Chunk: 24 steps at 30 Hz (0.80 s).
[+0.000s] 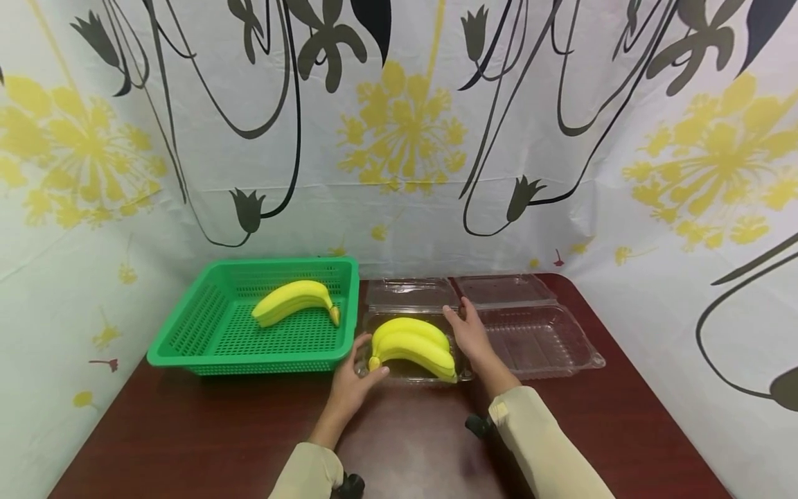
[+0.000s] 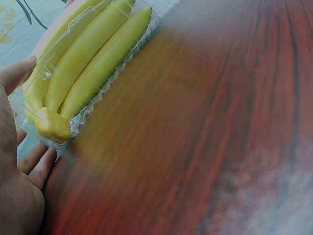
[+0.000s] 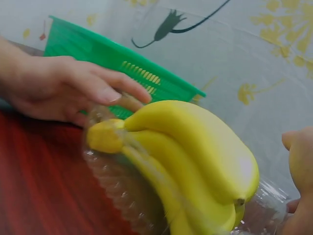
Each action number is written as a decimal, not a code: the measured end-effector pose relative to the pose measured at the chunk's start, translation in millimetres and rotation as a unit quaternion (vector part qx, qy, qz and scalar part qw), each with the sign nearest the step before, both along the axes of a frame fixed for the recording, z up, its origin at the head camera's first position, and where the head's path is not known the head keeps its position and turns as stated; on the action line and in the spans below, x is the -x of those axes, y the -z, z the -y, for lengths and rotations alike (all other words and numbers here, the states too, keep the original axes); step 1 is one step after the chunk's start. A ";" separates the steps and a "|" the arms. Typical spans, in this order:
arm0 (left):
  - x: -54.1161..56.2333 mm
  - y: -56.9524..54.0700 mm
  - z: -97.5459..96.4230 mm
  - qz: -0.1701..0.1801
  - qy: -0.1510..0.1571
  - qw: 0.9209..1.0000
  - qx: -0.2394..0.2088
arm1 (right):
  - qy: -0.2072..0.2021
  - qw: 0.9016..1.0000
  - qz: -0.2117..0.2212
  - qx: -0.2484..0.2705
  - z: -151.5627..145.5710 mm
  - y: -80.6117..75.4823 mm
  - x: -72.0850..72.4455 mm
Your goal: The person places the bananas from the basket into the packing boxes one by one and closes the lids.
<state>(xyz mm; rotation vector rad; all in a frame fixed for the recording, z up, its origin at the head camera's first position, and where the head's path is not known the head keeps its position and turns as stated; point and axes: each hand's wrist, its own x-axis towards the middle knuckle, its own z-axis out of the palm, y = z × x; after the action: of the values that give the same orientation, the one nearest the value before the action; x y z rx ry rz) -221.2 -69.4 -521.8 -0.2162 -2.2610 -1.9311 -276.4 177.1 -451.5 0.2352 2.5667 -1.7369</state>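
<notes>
A bunch of yellow bananas [image 1: 413, 345] lies in a clear plastic clamshell container [image 1: 405, 380], whose lid [image 1: 411, 294] is folded back toward the wall. My left hand [image 1: 350, 381] is at the container's left end, by the banana stem [image 2: 53, 125], with the thumb above the rim and the fingers low along the outside. On the other side, my right hand [image 1: 472, 334] reaches along the right wall, thumb and fingers spread apart. In the right wrist view only part of the right hand [image 3: 301, 171] shows, at the right edge.
To the left stands a green plastic basket [image 1: 249, 362] with another banana bunch [image 1: 294, 303] inside. A second clear clamshell [image 1: 530, 339] lies unfolded on the right. The dark red wooden table [image 1: 237, 430] meets a patterned cloth [image 1: 399, 229] behind.
</notes>
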 end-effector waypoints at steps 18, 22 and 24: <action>-0.2 0.3 0.8 -0.012 0.013 1.000 -0.007 | 0.036 0.999 -0.013 0.009 2.7 16.7 20.0; -1.1 0.5 2.8 -0.011 0.010 1.000 -0.002 | 0.038 0.999 -0.026 0.014 4.6 17.5 14.8; -1.2 0.2 3.0 -0.007 0.010 1.000 -0.002 | 0.036 0.999 -0.030 0.019 5.3 17.2 12.8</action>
<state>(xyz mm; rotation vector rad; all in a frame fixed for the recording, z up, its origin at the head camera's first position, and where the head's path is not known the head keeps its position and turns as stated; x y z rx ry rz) -220.0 -72.5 -522.0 -0.2510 -2.2545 -1.9384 -289.2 171.8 -468.7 0.2820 2.5946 -1.8447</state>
